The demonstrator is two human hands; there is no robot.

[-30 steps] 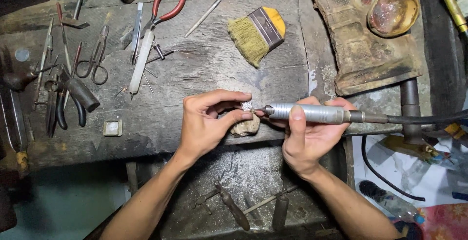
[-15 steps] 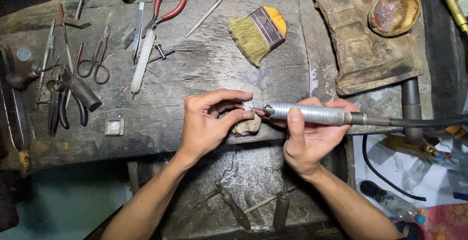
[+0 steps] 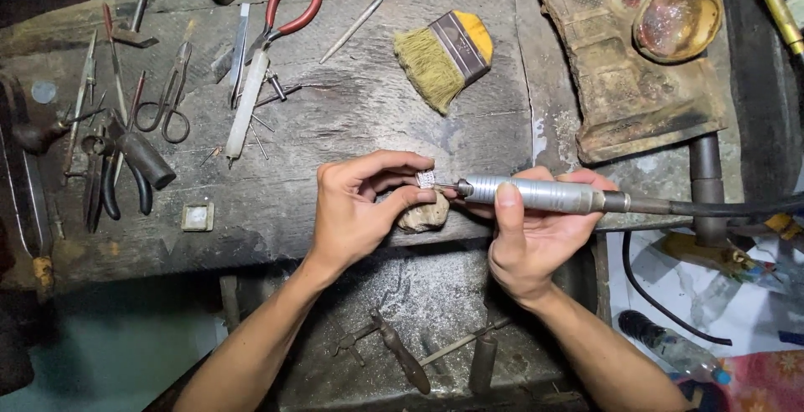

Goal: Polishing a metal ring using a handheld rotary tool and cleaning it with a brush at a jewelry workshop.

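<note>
- Small silvery ring-like piece [image 3: 426, 179] sits pinched at the left fingertips, over the front edge of the workbench [image 3: 352, 127], resting against a worn wooden peg [image 3: 423, 213] just below it.
- Piece is too small to read its own axis; its textured face looks turned up toward the camera.
- Rotary handpiece [image 3: 536, 195]: long axis lies nearly horizontal across the view, bit end pointing toward the person's left, at the piece; tip touches it or sits just beside it, cannot tell which.
- Black flexible cable [image 3: 737, 208] runs off the handpiece's rear to the right edge.
- Left hand [image 3: 356, 211]: thumb and forefinger closed on the piece, other fingers curled loose, palm braced on the bench edge.
- Right hand [image 3: 528, 244]: closed round the handpiece barrel in a pen-like grip, thumb on top.
- Step in hand, judged: grinding or polishing the piece with the bit.
- Next move likely calls for a steady light contact and a small turn of the piece at the fingertips to offer a fresh face.
- Further out: yellow-handled brush [image 3: 444, 56], red-handled pliers [image 3: 280, 18], small scissors [image 3: 167, 102], a dirty fire-brick block [image 3: 628, 85] with 1 coppery dish [image 3: 677, 18].
</note>
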